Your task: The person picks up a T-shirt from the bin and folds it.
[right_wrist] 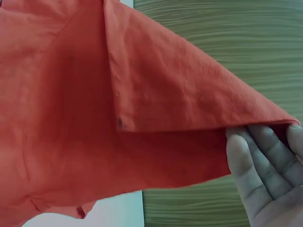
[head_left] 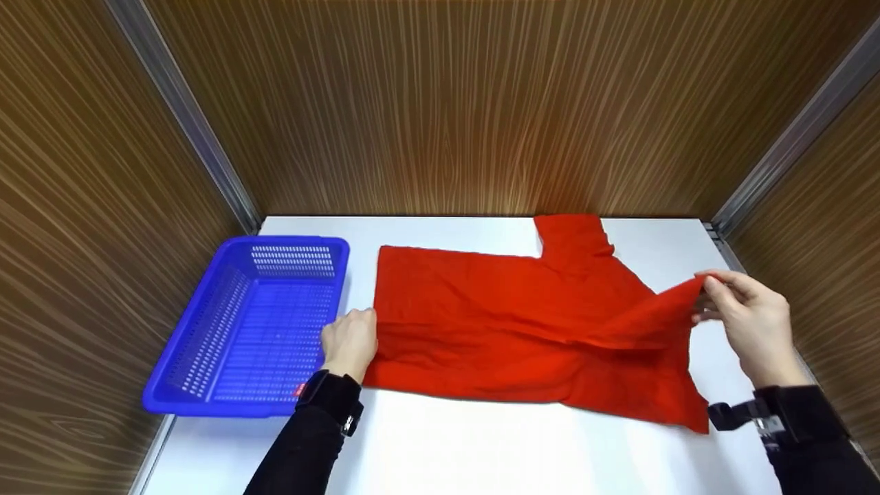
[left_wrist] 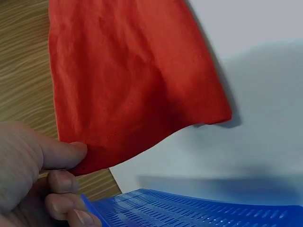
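Red shirt spread flat on white table, pinched at its hem by left hand, just beside blue basket; sleeve corner lifted, pinched in right hand fingertips.

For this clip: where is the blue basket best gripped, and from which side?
Probably the blue basket by its near-right rim, coming from the right, where the left hand already is. The rim is a raised lip around open, sloping perforated walls, and nothing in view blocks that corner.
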Tool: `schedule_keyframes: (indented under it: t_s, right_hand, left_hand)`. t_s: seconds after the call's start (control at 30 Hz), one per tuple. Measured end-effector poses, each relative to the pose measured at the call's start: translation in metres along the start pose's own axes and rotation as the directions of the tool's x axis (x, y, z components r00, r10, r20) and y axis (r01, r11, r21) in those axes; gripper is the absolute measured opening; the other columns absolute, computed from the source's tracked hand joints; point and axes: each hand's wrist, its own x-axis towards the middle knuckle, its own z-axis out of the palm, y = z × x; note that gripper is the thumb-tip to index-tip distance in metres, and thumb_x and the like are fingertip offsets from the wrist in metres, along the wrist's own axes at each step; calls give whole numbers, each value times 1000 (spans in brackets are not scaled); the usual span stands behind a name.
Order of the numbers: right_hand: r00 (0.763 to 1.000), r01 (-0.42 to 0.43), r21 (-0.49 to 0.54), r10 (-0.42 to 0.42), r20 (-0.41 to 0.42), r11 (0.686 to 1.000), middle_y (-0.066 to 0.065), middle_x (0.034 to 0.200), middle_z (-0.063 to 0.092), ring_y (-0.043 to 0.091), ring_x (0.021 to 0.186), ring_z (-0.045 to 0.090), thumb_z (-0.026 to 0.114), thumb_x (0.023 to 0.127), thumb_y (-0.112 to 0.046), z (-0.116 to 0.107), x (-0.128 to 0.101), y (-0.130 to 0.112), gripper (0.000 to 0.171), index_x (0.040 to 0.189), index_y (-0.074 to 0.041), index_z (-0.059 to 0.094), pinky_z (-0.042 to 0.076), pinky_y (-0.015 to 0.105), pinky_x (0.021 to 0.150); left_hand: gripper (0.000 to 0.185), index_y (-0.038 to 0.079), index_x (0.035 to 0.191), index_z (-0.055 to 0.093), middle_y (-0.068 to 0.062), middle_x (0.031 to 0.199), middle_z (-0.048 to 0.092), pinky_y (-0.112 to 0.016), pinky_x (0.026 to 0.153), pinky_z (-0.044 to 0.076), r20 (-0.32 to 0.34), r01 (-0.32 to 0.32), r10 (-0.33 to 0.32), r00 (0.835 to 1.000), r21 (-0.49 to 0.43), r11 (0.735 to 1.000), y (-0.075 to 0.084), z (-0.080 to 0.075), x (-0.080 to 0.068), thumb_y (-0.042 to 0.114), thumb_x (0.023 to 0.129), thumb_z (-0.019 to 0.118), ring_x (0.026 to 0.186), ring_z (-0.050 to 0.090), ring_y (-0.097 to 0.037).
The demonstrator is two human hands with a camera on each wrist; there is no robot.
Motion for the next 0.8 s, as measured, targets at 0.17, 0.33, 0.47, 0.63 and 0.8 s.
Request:
schedule_keyframes:
  t_s: [0.17,0.33,0.47,0.63,0.8]
  right_hand:
    - [999,39,-31,-39,-16,999,2,89,77,13,70,73,65,97,-1,13,10,0,23,115,14,66,59,22,66]
    - [1000,-1,-125,2,8,992,-2,91,76,10,71,74,64,99,-6,18,16,6,24,117,9,67,59,21,67]
    - [997,-76,-214,79,7,974,-5,87,75,10,69,73,63,101,-12,12,16,16,22,117,2,67,59,21,65]
    - [988,-155,-296,157,-18,943,-6,84,74,12,68,73,60,103,-17,1,13,25,27,122,2,62,59,21,65]
    - [982,-183,-388,186,-31,903,-7,86,73,12,71,74,56,105,-22,0,14,31,30,125,1,59,60,22,68]
  left_hand:
    - [9,4,91,70,-18,91,74,-56,65,57,-25,-2,2,1000,-9,1000,2,3,2,2,92,61,82,72,-40]
    - [13,2,93,70,-19,92,73,-57,67,57,-27,4,-5,1000,-34,999,4,5,4,1,95,57,84,72,-42]
    - [14,2,93,69,-20,91,73,-58,67,58,-43,1,-3,999,-52,999,6,9,7,0,96,55,82,72,-42]
    - [15,0,95,69,-22,92,73,-59,67,57,-61,12,-18,998,-82,997,4,15,11,0,96,54,83,72,-44]
    - [14,-1,98,68,-24,95,73,-61,70,57,-71,56,-69,995,-160,986,2,20,15,-1,96,54,85,71,-46]
